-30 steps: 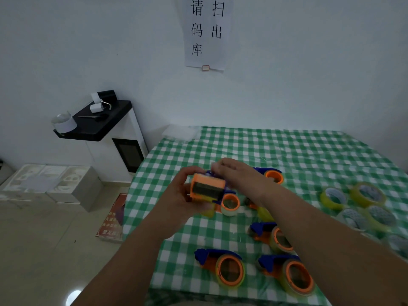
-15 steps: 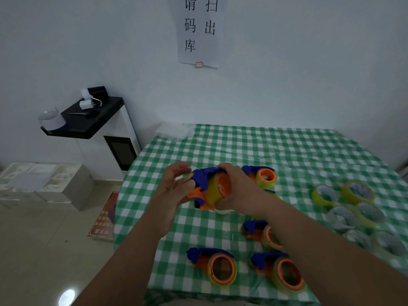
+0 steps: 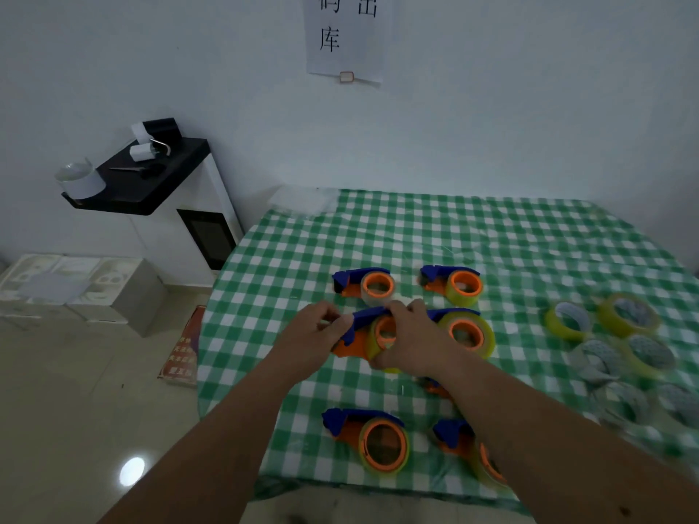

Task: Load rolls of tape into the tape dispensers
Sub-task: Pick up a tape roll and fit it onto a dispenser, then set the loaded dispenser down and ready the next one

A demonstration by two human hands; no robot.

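Both hands on the dispenser [image 3: 355, 336], roll [image 3: 382, 344] seated.
Our left hand [image 3: 316, 334] grips its nose, right hand [image 3: 410, 340] clasps the roll; let's set it down level on the worktop [image 3: 491, 240].

Checked table [image 3: 435, 236] bears dispensers [image 3: 382, 440] and tape rolls [image 3: 567, 321].

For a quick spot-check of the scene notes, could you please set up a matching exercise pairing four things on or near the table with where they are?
Things:
1. held dispenser
2. loose tape rolls
3. paper sign
4. black shelf

Places:
A. on the wall above the table
B. on the tablecloth, at the right
C. left of the table, by the wall
D. between the left hand and right hand

Pairs: 1-D, 2-B, 3-A, 4-C
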